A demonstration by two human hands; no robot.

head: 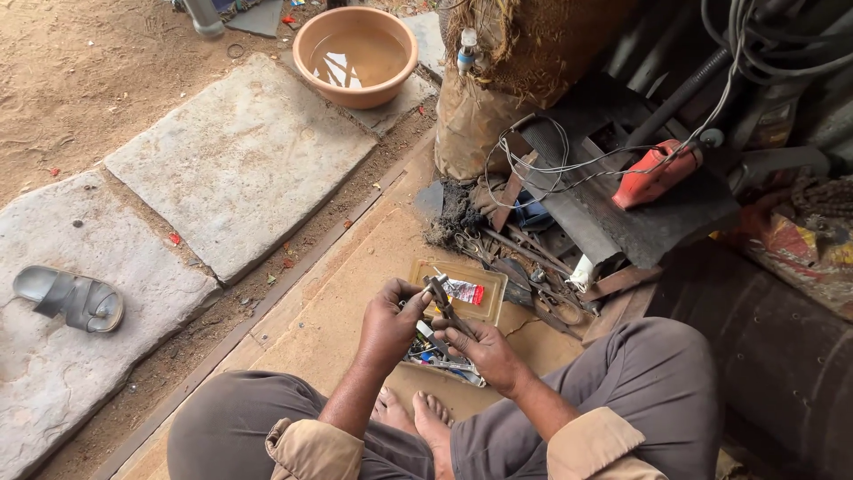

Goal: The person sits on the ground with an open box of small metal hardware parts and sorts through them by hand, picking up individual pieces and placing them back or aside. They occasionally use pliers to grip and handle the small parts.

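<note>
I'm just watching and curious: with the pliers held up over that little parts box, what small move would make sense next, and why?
Probably a slight tightening of the pliers. The right hand holds their handles, while the left hand pinches something small at their tip, too small to identify. Both hover above the open box of small parts, so anything dropped would likely land there.

You have a single view, from the camera on your head, looking steeply down past your crossed legs onto the wooden board (355, 293) you sit on. It sits close over your left hand (388, 327) and right hand (487, 351), low in the frame. Facing forward, it reaches the stone slabs (240, 160) beyond the board's left edge and a water basin (355, 55) at the top.
</note>
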